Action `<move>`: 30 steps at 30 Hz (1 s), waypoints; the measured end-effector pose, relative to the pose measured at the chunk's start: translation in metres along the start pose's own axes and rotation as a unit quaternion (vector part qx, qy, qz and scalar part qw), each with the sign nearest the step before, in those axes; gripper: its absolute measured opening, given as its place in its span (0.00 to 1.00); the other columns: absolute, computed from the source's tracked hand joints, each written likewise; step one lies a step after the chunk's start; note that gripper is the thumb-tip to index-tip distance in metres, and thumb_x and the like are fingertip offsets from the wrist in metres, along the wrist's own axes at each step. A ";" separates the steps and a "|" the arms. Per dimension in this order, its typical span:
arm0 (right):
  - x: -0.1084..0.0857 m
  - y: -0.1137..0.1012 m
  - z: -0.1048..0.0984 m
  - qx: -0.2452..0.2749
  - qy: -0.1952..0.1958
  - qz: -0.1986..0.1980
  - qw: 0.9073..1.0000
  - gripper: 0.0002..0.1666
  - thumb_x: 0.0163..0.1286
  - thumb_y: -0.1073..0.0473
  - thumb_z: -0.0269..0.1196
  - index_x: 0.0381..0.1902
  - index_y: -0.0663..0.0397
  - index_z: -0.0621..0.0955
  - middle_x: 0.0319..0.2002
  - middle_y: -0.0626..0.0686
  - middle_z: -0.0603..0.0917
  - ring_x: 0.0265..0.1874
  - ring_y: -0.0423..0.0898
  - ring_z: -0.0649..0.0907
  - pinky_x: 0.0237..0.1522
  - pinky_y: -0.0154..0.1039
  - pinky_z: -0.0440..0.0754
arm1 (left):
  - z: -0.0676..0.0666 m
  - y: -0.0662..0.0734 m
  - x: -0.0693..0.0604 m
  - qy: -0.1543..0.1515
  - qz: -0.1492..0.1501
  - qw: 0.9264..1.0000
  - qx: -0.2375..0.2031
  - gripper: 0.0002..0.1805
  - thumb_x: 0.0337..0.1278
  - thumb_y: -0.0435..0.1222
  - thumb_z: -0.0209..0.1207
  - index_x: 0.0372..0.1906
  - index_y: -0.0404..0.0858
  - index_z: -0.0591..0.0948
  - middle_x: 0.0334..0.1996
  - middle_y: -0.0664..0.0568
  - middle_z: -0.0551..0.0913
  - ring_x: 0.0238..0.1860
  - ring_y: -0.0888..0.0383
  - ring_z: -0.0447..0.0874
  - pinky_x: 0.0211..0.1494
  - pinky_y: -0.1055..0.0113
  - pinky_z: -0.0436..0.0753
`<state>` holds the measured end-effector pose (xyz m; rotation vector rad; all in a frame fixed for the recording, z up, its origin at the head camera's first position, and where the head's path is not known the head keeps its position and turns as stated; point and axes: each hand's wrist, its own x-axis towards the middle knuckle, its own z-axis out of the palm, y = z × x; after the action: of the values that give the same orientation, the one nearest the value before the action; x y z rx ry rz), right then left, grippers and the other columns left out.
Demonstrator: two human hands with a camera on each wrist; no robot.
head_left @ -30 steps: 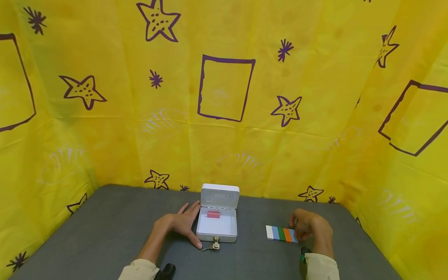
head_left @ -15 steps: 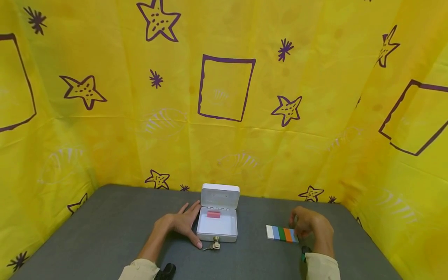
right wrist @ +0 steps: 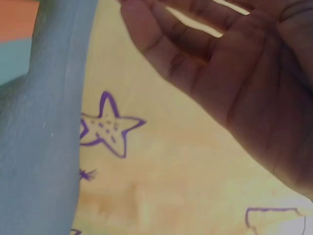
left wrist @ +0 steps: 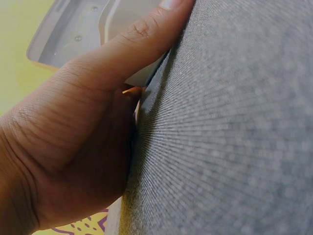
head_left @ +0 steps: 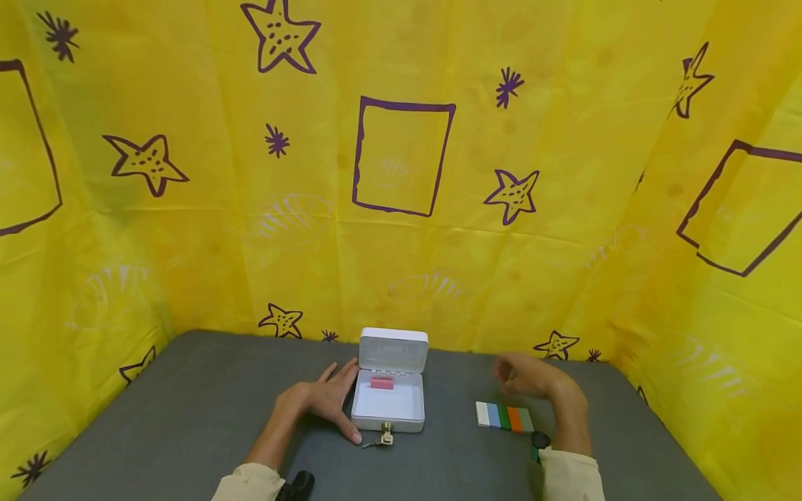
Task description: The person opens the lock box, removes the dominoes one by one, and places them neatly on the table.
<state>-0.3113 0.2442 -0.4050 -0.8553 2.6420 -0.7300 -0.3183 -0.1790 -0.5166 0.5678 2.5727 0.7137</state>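
Note:
A white metal cash box (head_left: 388, 426) stands with its lid (head_left: 393, 350) raised and a pink block (head_left: 381, 383) at the back inside. Against its left side, the left hand (head_left: 328, 403) rests with thumb and fingers spread; the left wrist view shows the thumb (left wrist: 139, 36) along the box. Keys (head_left: 383, 439) hang from the front lock. To the right lies a row of coloured blocks (head_left: 504, 417): white, blue, green, orange and grey-green. Above that row, the right hand (head_left: 526, 376) has bent fingers and appears to pinch a small pinkish piece, mostly hidden.
The grey cloth-covered table (head_left: 451, 459) carries the box and blocks. A yellow printed curtain (head_left: 401, 278) closes in the back and both sides. The raised lid stands near the back edge. Dark bands sit at both wrists.
The right hand has lifted off the block row and moved left and away from the person. The row's right end was light blue and now looks grey-green. The left hand stays put.

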 end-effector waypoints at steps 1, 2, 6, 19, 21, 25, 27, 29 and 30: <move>0.003 -0.002 0.000 -0.006 -0.001 -0.017 1.000 0.09 0.68 0.72 0.63 0.44 0.60 0.80 0.40 0.54 0.83 0.38 0.43 0.79 0.38 0.35 0.80 | 0.000 0.000 0.000 -0.001 0.001 1.000 0.001 0.85 0.28 0.74 0.76 0.85 0.35 0.42 0.87 0.39 0.36 0.88 0.42 0.31 0.87 0.38 0.30; 0.006 -0.005 0.001 -0.009 -0.001 -0.026 1.000 0.08 0.69 0.71 0.63 0.44 0.60 0.80 0.41 0.53 0.83 0.39 0.42 0.79 0.39 0.36 0.81 | 0.000 0.000 0.000 0.000 0.002 1.000 0.000 0.85 0.28 0.74 0.76 0.85 0.34 0.42 0.87 0.38 0.37 0.88 0.42 0.31 0.87 0.38 0.30; 0.019 -0.017 0.006 -0.017 -0.005 -0.061 0.998 0.06 0.71 0.70 0.63 0.44 0.59 0.80 0.41 0.53 0.84 0.39 0.42 0.81 0.41 0.36 0.83 | 0.000 -0.002 0.001 -0.002 0.004 1.000 0.001 0.85 0.27 0.75 0.75 0.85 0.35 0.42 0.87 0.39 0.36 0.88 0.43 0.31 0.87 0.38 0.29; 0.073 -0.074 0.047 -0.082 -0.012 -0.149 0.985 0.05 0.71 0.71 0.65 0.43 0.62 0.84 0.38 0.56 0.87 0.33 0.38 0.78 0.40 0.31 0.83 | 0.001 -0.002 0.004 0.007 0.020 1.000 0.010 0.84 0.28 0.75 0.75 0.84 0.34 0.45 0.86 0.36 0.39 0.88 0.41 0.33 0.87 0.38 0.30; 0.080 -0.082 0.055 -0.090 -0.012 -0.160 0.983 0.06 0.71 0.72 0.65 0.44 0.64 0.84 0.38 0.58 0.87 0.32 0.38 0.78 0.39 0.30 0.82 | 0.001 -0.002 0.004 0.007 0.019 1.000 0.017 0.83 0.28 0.75 0.75 0.84 0.34 0.46 0.86 0.36 0.40 0.88 0.42 0.33 0.87 0.38 0.30; 0.093 -0.094 0.073 -0.119 0.003 -0.180 0.976 0.08 0.69 0.74 0.65 0.44 0.66 0.85 0.39 0.61 0.88 0.31 0.41 0.80 0.38 0.29 0.83 | 0.002 -0.003 0.005 0.012 0.022 0.999 0.022 0.82 0.29 0.74 0.75 0.83 0.33 0.47 0.86 0.35 0.41 0.88 0.41 0.34 0.87 0.37 0.31; 0.098 -0.099 0.082 -0.133 0.013 -0.185 0.974 0.09 0.67 0.75 0.65 0.45 0.67 0.85 0.41 0.61 0.88 0.34 0.45 0.83 0.40 0.31 0.84 | 0.002 -0.003 0.004 0.015 0.026 0.999 0.021 0.82 0.29 0.73 0.76 0.83 0.32 0.48 0.86 0.34 0.42 0.87 0.40 0.35 0.87 0.37 0.31; 0.101 -0.102 0.091 -0.154 0.029 -0.192 0.969 0.11 0.67 0.75 0.66 0.47 0.67 0.85 0.43 0.60 0.88 0.39 0.48 0.85 0.45 0.34 0.86 | 0.001 -0.003 0.004 0.017 0.029 0.999 0.020 0.81 0.29 0.73 0.76 0.83 0.32 0.48 0.85 0.34 0.42 0.87 0.40 0.35 0.87 0.37 0.31; 0.102 -0.103 0.095 -0.161 0.035 -0.192 0.967 0.13 0.67 0.75 0.67 0.49 0.67 0.85 0.45 0.59 0.88 0.42 0.49 0.86 0.48 0.36 0.87 | 0.001 -0.003 0.004 0.016 0.029 0.999 0.019 0.81 0.30 0.73 0.76 0.83 0.32 0.48 0.85 0.33 0.42 0.87 0.40 0.35 0.87 0.37 0.31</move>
<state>-0.3062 0.0742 -0.4384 -1.4850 2.7318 -0.4170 -0.3218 -0.1791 -0.5200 0.6510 2.6130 0.6998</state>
